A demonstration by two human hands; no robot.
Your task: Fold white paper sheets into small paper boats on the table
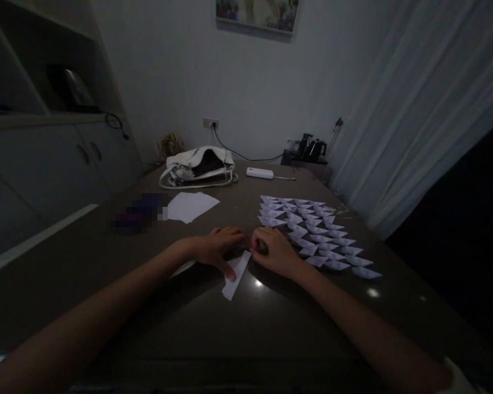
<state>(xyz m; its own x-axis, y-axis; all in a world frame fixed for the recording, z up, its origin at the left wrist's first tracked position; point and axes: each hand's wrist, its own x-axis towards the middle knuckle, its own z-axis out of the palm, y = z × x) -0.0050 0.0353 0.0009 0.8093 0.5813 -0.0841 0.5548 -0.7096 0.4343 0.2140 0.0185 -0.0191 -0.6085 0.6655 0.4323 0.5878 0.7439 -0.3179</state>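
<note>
A strip of folded white paper lies slanted on the table before me. My left hand grips it, thumb pressed on its face and fingers curled over the far end. At that same end, my right hand is closed in a pinch with thumb and index finger at the paper's tip; the exact fold there is hidden by my fingers. Just right of this hand stand rows of several small folded paper boats. Another piece of white paper shows partly under my left wrist.
A stack of white sheets lies beyond my left hand, beside a blurred-out dark object. Farther back are a white handbag and a white power strip-like device. A black kettle stands behind the table.
</note>
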